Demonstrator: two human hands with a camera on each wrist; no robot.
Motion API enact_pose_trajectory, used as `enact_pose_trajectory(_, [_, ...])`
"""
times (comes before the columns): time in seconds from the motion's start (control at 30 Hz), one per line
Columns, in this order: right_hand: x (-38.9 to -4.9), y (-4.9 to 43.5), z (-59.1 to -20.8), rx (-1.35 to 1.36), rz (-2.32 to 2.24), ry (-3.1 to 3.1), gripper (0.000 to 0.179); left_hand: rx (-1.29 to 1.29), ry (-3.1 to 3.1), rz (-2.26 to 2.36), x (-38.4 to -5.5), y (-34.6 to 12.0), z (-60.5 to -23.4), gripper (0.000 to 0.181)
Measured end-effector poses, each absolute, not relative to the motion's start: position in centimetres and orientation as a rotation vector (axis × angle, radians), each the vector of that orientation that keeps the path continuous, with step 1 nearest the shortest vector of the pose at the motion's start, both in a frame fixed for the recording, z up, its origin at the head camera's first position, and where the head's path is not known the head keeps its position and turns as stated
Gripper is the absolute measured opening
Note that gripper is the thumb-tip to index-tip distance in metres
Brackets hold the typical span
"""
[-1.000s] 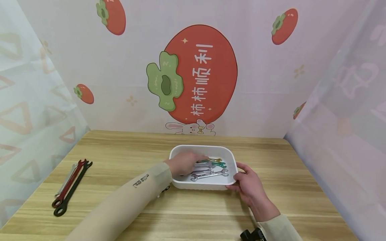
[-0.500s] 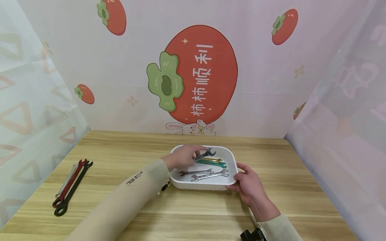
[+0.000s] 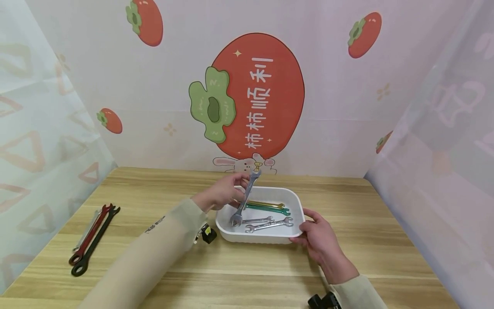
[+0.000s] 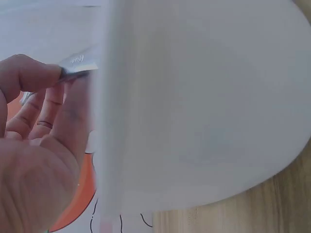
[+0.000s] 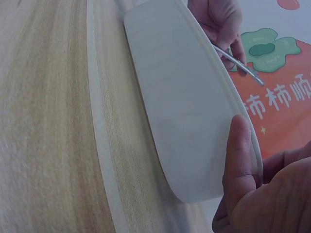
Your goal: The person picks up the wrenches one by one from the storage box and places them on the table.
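Observation:
My left hand (image 3: 225, 191) pinches a silver open-end wrench (image 3: 248, 193) between thumb and fingers, tilted steeply above the left part of a white bin (image 3: 254, 237). In the left wrist view the bin's wall (image 4: 204, 107) covers part of that wrench (image 4: 80, 63). My right hand (image 3: 320, 236) grips the bin's right front corner, its thumb (image 5: 239, 145) along the outer wall in the right wrist view. Inside the bin lie a gold wrench (image 3: 272, 205), a green wrench (image 3: 272, 209) and two silver wrenches, one (image 3: 270, 224) nearest the front wall.
On the left of the wooden table (image 3: 254, 274), a black wrench (image 3: 96, 240), a red wrench (image 3: 89, 235) and a silver wrench (image 3: 86, 230) lie side by side. A printed backdrop (image 3: 328, 141) rises behind the table, with sheets at both sides.
My left hand has picked the silver wrench out from among the others, raised it and turned it from nearly flat to steep, shifting leftward. My right hand keeps its grip on the bin.

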State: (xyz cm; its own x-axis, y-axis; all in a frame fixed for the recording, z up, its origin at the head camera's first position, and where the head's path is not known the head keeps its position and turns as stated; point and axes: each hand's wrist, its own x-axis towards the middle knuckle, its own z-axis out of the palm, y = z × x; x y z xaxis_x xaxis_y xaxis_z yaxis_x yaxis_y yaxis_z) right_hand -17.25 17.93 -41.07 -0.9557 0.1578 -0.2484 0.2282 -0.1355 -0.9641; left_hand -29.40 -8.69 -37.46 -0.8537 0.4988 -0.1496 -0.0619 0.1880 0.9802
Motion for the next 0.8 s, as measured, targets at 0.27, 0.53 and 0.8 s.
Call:
enact_pose_trajectory(0.27, [-17.3, 18.0, -41.3, 0.449, -2.277, 2.045, 0.056, 0.295, 1.929, 1.866, -28.2, -9.9, -36.7, 0.063])
enact_pose_trajectory(0.53, [-17.0, 17.9, -40.8, 0.465, -2.256, 2.045, 0.056, 0.108, 1.787, 2.051, -26.4, -12.0, -36.8, 0.054])
enact_pose_trajectory(0.8, [-16.9, 17.8, -40.5, 0.451, -2.247, 2.057, 0.056, 0.168, 1.816, 2.013, -24.5, -16.4, -36.9, 0.044])
